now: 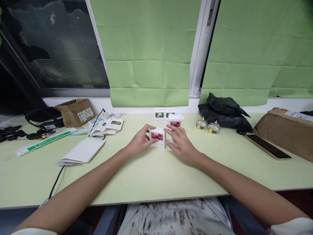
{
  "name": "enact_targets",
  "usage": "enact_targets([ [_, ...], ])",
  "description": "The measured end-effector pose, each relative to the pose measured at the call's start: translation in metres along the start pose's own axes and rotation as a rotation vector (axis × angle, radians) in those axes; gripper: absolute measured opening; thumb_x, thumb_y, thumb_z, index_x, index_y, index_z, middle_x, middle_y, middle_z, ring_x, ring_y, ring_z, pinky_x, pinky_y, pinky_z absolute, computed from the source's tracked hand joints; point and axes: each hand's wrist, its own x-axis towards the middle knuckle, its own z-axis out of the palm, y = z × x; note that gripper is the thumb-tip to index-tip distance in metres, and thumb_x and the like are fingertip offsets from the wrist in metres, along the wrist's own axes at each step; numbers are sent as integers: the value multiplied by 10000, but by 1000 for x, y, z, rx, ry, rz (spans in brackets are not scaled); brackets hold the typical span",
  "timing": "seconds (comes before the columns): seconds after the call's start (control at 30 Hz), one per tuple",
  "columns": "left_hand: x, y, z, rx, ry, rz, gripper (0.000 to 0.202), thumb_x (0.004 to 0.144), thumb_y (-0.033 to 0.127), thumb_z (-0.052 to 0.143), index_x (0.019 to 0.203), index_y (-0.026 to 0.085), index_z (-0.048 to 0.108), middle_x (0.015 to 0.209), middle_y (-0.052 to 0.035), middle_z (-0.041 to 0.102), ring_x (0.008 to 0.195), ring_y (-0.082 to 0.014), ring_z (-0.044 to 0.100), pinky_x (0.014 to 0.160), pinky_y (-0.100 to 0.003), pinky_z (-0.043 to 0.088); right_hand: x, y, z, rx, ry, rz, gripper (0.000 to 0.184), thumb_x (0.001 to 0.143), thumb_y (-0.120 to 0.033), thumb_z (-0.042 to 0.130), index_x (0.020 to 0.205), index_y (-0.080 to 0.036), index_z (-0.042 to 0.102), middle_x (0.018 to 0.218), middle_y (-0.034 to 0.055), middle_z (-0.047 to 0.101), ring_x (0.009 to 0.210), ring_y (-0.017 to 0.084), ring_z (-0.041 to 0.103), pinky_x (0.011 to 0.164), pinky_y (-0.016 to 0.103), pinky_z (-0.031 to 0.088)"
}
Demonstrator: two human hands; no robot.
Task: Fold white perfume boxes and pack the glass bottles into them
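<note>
A small white box with a red flower picture (157,137) stands on the pale green table (151,176) in front of me. My left hand (140,141) grips its left side with thumb and fingers. My right hand (180,143) touches its right side, fingers spread and slightly curled. Just behind sits a second red-flower box (175,122) with its top flap up. Two white boxes with white-flower pictures (163,115) stand further back by the window sill.
Two small round glass bottles (207,126) lie right of the boxes, before a black bag (225,112). A phone (267,146) and brown parcel (286,130) lie at right. Flat folded cartons (81,150), leaflets (109,125), a cardboard box (75,112) and cables lie at left.
</note>
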Motion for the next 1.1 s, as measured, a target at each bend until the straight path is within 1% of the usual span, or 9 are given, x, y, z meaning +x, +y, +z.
enact_targets([
  [0.13, 2, -8, 4, 62, 49, -51, 462, 940, 495, 716, 1305, 270, 544, 1313, -73, 647, 1078, -232, 685, 810, -358, 608, 2, 6, -5, -16, 147, 40, 600, 1054, -302, 526, 1619, -321, 327, 1561, 126, 469, 1420, 343, 436, 1168, 605, 421],
  [0.27, 8, -23, 6, 185, 168, -11, 412, 992, 403, 652, 1361, 267, 529, 1380, -90, 607, 1134, -247, 666, 782, -356, 618, 3, 25, -6, -39, 307, 197, 593, 1016, -354, 569, 1560, -259, 352, 1430, 163, 516, 1282, 356, 503, 1091, 599, 455],
  [0.4, 14, -37, 2, 235, 212, 0, 471, 1024, 288, 569, 1488, 296, 483, 1447, -98, 536, 1160, -235, 664, 877, -377, 630, 3, 44, -2, 19, 367, 334, 552, 1006, -430, 583, 1488, -246, 387, 1396, 164, 516, 1260, 335, 516, 1059, 572, 470],
  [0.53, 16, -45, -1, 202, 195, -30, 528, 1026, 255, 535, 1542, 328, 456, 1427, -99, 513, 1176, -234, 667, 947, -399, 624, 3, 56, 2, 202, 449, 468, 534, 1011, -568, 560, 1412, -246, 418, 1368, 147, 531, 1186, 285, 566, 998, 498, 513],
  [0.67, 17, -51, -1, 162, 168, -21, 594, 1014, 229, 524, 1585, 345, 406, 1444, -104, 490, 1195, -240, 661, 1006, -437, 607, 5, 66, 2, 376, 454, 581, 558, 993, -683, 536, 1330, -245, 458, 1305, 113, 582, 1154, 249, 603, 986, 439, 528],
  [0.77, 17, -53, 0, 129, 144, -21, 646, 1003, 225, 535, 1610, 356, 360, 1457, -106, 474, 1206, -241, 657, 1030, -455, 598, 6, 74, 1, 403, 418, 595, 541, 977, -760, 489, 1071, -239, 605, 1183, 74, 643, 1160, 251, 603, 1077, 454, 483],
  [0.87, 16, -50, 2, 128, 143, -38, 672, 1003, 250, 550, 1625, 363, 322, 1491, -117, 428, 1231, -252, 638, 1017, -455, 600, 7, 80, 2, 465, 360, 612, 664, 954, -831, 423, 796, -231, 659, 1183, 82, 690, 1239, 276, 595, 1163, 480, 422],
  [1.0, 15, -39, 5, 273, 297, 13, 712, 976, 304, 634, 1604, 283, 298, 1528, -163, 345, 1369, -321, 504, 1141, -560, 485, 9, 84, 3, 633, 317, 641, 700, 892, -891, 457, 779, -245, 703, 1209, 73, 748, 1306, 302, 602, 1178, 488, 423],
  [1.1, 14, -28, 5, 383, 446, 111, 499, 979, 340, 654, 1417, 212, 453, 1392, -167, 457, 1353, -339, 469, 1181, -584, 407, 11, 84, 4, 724, 308, 658, 696, 874, -900, 480, 819, -254, 733, 1242, 68, 751, 1333, 304, 597, 1193, 495, 418],
])
